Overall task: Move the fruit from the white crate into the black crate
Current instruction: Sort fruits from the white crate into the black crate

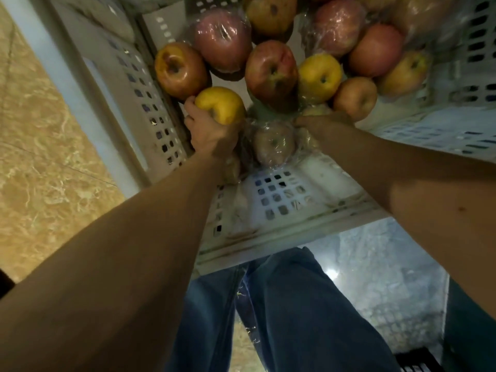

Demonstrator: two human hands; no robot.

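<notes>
Yellow apple (220, 104) sits gripped in our left hand (210, 131) at the white crate's (281, 200) left wall, black crate (414, 359) back toward our right; our right hand (322, 121) hides its fingers among the fruit.

Right hand (323, 121) fingers hidden, black crate (414, 363) cropped

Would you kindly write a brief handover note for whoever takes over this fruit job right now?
Left hand grips a yellow apple inside the white perforated plastic crate.
Right hand reaches among film-wrapped apples there; fingers hidden.
Black plastic crate: only a corner shows, lower right, contents unseen.
Done: cannot tell. Left: many red and yellow apples remain in the white crate.
</notes>
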